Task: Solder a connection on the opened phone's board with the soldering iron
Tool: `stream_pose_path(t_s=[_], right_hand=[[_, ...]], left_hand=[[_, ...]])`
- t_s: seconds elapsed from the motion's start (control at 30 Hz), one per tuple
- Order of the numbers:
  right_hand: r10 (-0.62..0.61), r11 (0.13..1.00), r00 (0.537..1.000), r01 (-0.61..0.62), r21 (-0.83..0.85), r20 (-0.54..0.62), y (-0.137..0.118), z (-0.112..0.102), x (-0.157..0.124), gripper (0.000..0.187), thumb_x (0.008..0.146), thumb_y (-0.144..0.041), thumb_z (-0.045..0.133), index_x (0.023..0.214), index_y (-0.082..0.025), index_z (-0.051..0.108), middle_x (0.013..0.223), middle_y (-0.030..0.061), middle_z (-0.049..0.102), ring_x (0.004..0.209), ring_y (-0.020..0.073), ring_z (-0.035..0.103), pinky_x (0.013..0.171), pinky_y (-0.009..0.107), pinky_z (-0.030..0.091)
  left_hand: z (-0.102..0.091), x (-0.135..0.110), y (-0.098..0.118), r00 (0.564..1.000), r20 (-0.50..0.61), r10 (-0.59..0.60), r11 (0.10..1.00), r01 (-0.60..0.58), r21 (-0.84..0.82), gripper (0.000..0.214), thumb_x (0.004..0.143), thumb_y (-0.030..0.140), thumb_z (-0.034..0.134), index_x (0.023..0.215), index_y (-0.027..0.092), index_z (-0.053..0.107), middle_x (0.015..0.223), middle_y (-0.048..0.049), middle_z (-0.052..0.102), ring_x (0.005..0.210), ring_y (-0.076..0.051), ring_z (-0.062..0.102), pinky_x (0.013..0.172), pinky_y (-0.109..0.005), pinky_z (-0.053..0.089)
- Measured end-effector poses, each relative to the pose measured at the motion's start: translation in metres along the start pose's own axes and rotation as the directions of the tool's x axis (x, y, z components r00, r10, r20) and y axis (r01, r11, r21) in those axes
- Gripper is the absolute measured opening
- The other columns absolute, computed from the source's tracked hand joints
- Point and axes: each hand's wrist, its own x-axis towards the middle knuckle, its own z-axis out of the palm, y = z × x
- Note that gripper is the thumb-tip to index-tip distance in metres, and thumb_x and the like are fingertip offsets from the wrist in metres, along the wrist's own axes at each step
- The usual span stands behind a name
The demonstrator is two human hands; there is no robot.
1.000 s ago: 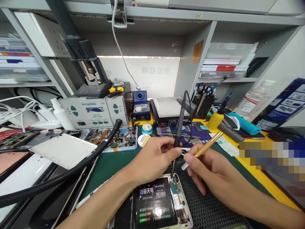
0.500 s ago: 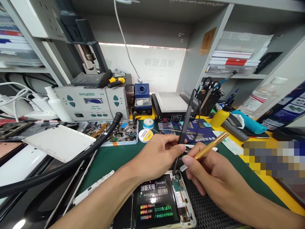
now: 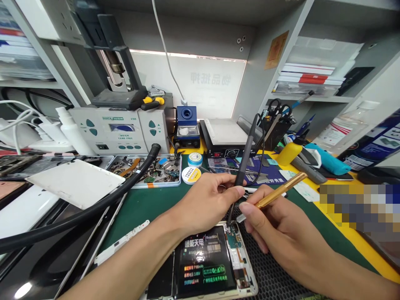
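Note:
My left hand (image 3: 214,200) is closed around a black soldering iron (image 3: 245,158), its thin tip pointing down at the top right corner of an opened phone (image 3: 250,266). A thumb and fingers of my right hand (image 3: 275,227) pinch a gold-handled pen-like tool (image 3: 278,192) with a pale, flat tip, held close beside the iron's tip. Whether either tip touches the board is too small to tell. The phone's black battery (image 3: 204,262) carries printed lettering. To its right lies the green circuit board (image 3: 233,240). The phone rests partly on a black perforated mat (image 3: 271,275).
A grey hot-air station (image 3: 118,129) stands at the back left, its black hose (image 3: 131,187) crossing the left side. Behind my hands are a tray of small parts (image 3: 179,181), round tins (image 3: 191,175) and a flat heating plate (image 3: 225,129). A yellow bottle (image 3: 289,154) stands right.
The pale tip of the gold-handled tool has moved slightly down toward the phone's top corner, its handle lying a little flatter. My left hand and the iron barely differ; the camera has shifted slightly.

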Motion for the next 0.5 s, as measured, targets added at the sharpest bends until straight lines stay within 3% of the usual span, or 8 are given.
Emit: stream_pose_path(t_s=[0.27, 0.5], right_hand=[[-0.024, 0.996, 1.000, 0.023, -0.086, -0.017, 0.0020, 0.0046, 0.0000, 0.025, 0.104, -0.042, 0.043, 0.085, -0.026, 0.046, 0.063, -0.0047, 0.050, 0.046, 0.0129, 0.048, 0.046, 0.030, 0.040], [-0.031, 0.991, 1.000, 0.030, -0.128, -0.005, 0.0002, 0.0086, 0.0010, 0.021, 0.105, -0.042, 0.039, 0.091, -0.027, 0.044, 0.058, -0.0053, 0.048, 0.047, 0.0145, 0.048, 0.048, 0.030, 0.041]], left_hand=[[0.0006, -0.0002, 0.0007, 1.000, -0.011, 0.017, 1.000, -0.017, -0.005, 0.020, 0.091, 0.032, 0.057, 0.088, 0.015, 0.067, 0.090, -0.0057, 0.067, 0.083, -0.019, 0.059, 0.073, -0.031, 0.044], [0.0008, 0.0007, -0.0003, 1.000, -0.024, 0.018, 1.000, -0.018, -0.016, 0.020, 0.090, 0.031, 0.058, 0.088, 0.015, 0.070, 0.086, -0.0042, 0.068, 0.075, -0.016, 0.058, 0.067, -0.029, 0.042]])
